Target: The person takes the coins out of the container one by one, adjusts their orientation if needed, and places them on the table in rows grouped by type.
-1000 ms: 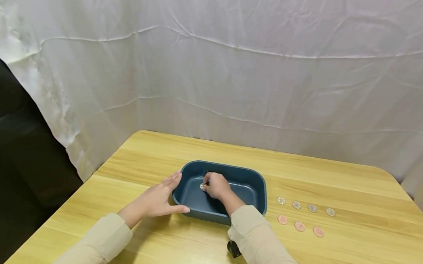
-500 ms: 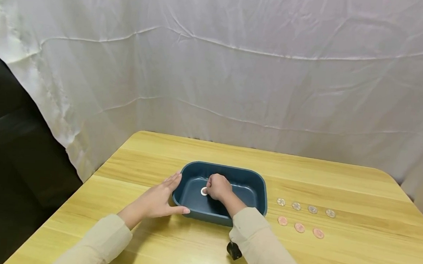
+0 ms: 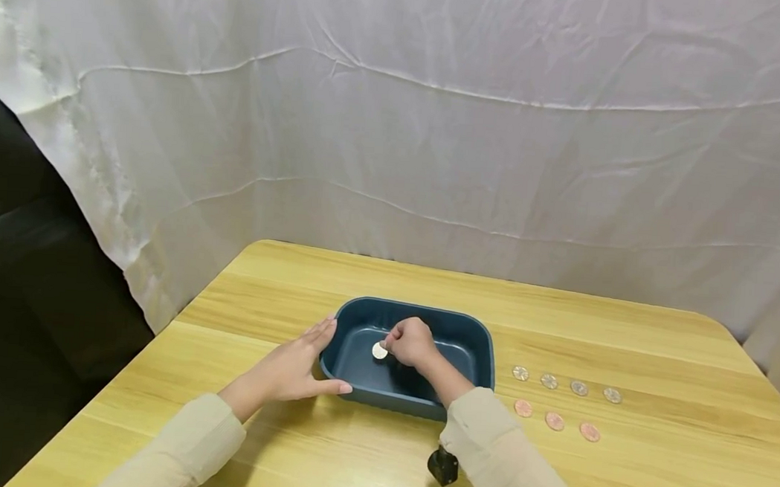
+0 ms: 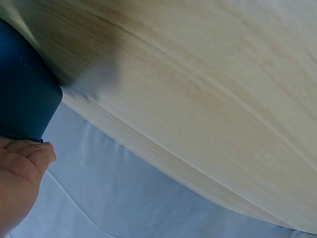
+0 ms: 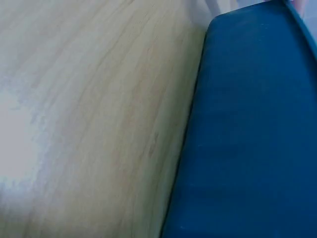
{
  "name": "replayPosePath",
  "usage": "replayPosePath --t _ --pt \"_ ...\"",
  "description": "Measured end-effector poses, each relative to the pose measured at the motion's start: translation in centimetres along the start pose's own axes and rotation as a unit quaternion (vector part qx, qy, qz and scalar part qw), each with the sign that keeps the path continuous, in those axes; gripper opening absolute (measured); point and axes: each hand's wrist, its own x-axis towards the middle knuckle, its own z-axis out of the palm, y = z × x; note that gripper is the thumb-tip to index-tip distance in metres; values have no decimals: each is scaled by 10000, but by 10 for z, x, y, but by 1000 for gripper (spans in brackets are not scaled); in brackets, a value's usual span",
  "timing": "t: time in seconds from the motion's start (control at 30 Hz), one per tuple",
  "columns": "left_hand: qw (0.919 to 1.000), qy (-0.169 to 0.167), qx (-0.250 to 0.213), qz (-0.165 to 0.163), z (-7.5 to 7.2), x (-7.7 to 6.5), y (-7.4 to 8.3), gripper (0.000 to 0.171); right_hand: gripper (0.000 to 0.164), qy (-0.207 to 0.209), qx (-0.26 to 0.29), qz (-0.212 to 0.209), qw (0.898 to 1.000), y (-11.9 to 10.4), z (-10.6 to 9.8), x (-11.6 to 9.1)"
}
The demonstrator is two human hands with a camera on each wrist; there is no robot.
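A dark blue rectangular bin (image 3: 387,401) with rounded corners stands on the wooden table. My left hand (image 3: 285,367) steadies it, fairly straight fingers along the left rim and thumb on the near left corner. The left wrist view shows the fingertips of that hand (image 4: 25,161) right at the bin's edge. My right hand (image 3: 413,344) reaches inside and pinches a silvery coin (image 3: 380,350) between thumb and index finger, low over the bin's floor. Only the outer wall of the bin (image 5: 242,124) shows in the right wrist view, not the right hand's grip.
Right of the bin, several silvery coins (image 3: 578,388) lie in a row on the table (image 3: 678,350). In front of them is a row of three copper-coloured coins (image 3: 555,420). A black wrist camera (image 3: 443,466) hangs under the right sleeve. Pale curtains (image 3: 475,167) surround the table's back.
My right hand has shifted slightly right and back toward me inside the bin, and the coin at its fingertips has turned its bright face up. My left hand has stayed at the rim.
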Motion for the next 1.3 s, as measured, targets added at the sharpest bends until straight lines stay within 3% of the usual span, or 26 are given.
replayPosePath --t 0.4,0.9,1.3 --pt "10000 20 9 -8 0 1 0 106 13 267 801 144 9963 -2 -17 -14" --pt "9999 129 37 32 0 0 -2 106 15 471 993 167 9938 -4 -46 -37" --pt "10000 82 36 28 1 -1 -1 106 14 690 983 73 9927 11 -76 -58"
